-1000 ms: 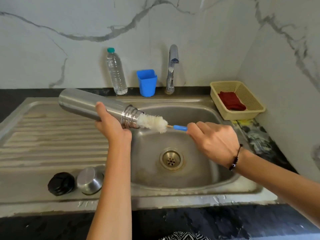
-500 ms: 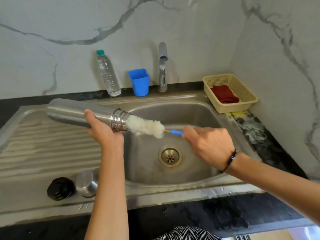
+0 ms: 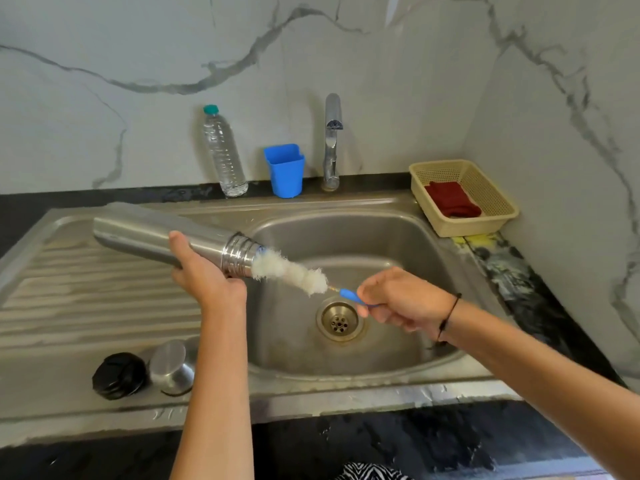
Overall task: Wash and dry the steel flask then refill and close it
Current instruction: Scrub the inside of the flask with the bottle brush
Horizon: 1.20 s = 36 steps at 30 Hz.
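My left hand (image 3: 204,271) grips the steel flask (image 3: 145,237) near its threaded neck and holds it almost level above the sink, mouth toward the right. A white bottle brush (image 3: 294,270) sticks out of the mouth, with most of its bristles outside. My right hand (image 3: 401,301) holds the brush by its blue handle (image 3: 351,296) over the basin. The flask's black stopper (image 3: 119,375) and steel cap (image 3: 171,367) lie on the draining board at the front left.
The steel sink (image 3: 398,362) has a drain (image 3: 340,321) in the middle and a tap (image 3: 331,140) behind it. A clear water bottle (image 3: 223,152) and a blue cup (image 3: 284,169) stand at the back. A beige basket (image 3: 491,220) holding a red cloth (image 3: 452,199) sits at the right.
The brush has come further out of the flask's mouth, and my right hand has drawn back toward the right and slightly down. The flask stays in my left hand.
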Each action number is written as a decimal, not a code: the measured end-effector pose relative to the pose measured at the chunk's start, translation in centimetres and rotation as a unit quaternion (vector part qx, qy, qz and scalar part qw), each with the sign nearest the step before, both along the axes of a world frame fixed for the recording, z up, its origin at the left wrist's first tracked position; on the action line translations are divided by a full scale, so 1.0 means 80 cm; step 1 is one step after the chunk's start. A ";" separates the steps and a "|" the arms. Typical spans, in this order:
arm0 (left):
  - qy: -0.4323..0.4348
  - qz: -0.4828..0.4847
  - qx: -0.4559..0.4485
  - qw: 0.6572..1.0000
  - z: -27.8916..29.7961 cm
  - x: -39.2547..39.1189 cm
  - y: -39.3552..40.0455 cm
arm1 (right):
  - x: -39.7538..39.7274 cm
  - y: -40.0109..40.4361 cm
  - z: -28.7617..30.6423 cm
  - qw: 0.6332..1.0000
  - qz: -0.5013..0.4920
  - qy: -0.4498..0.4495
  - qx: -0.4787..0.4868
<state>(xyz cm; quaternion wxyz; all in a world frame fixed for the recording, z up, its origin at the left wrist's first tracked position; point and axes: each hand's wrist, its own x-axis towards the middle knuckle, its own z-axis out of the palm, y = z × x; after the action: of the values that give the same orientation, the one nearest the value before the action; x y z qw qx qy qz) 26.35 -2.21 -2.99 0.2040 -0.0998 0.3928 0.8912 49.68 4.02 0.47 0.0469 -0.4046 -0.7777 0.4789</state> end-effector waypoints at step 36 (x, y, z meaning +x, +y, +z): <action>-0.037 -0.021 -0.005 0.999 0.009 0.007 0.011 | 0.046 0.028 -0.020 0.941 0.048 -0.017 0.336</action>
<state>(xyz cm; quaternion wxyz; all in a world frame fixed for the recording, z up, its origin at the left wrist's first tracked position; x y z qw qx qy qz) 26.94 -1.36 -2.26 0.2362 -0.1255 0.3917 0.8804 53.39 6.25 -1.17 0.1435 -0.3358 -0.9124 0.1848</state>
